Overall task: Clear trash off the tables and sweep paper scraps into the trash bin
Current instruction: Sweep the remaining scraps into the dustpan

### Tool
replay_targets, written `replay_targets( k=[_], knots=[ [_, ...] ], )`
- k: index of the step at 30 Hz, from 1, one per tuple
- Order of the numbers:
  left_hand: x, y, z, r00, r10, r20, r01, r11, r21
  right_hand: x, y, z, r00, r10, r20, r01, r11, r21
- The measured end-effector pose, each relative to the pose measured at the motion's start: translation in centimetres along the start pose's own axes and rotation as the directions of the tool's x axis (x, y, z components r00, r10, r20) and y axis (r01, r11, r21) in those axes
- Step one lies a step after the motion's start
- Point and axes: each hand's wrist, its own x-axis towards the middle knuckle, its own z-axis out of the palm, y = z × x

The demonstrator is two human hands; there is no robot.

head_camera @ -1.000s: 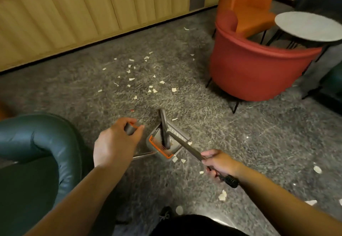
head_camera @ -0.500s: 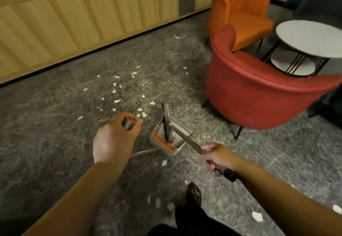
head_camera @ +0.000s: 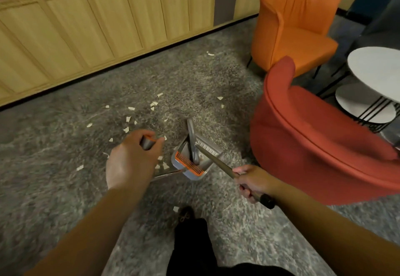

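The grey dustpan [head_camera: 190, 163] with its orange comb edge sits on the carpet beside the red armchair [head_camera: 320, 146], and torn paper scraps [head_camera: 154, 104] lie scattered on the carpet beyond it, towards the wooden wall panels [head_camera: 108, 27]. The left hand [head_camera: 132, 161] is curled round the grey, orange-tipped handle top [head_camera: 147, 142], hiding most of it. The right hand [head_camera: 254, 181] is clenched on the broom's pole [head_camera: 216, 161], whose brush end in the dustpan is hard to make out

Left hand [head_camera: 132, 161] gripping dustpan [head_camera: 192, 161], scraps [head_camera: 154, 104]
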Motion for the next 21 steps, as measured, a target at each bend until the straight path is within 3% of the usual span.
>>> replay_targets(
  k=[5,13,21],
  knots=[
    [11.5,1.5,2.4,0.997,0.066,0.045,-0.068,0.997,0.036,6.9,-7.5,-0.4,0.999,-0.003,-0.050,0.002,1.000,-0.019],
    [24.8,5.8,5.6,0.978,0.171,0.121,-0.189,0.971,0.150,14.3,-15.4,-3.6,0.996,0.012,-0.084,-0.002,0.993,0.120],
    [36.6,9.7,12.5,0.983,0.116,0.144,-0.142,0.973,0.183,24.9,-24.3,-10.5,0.992,0.024,-0.121,-0.001,0.983,0.186]
  ],
)
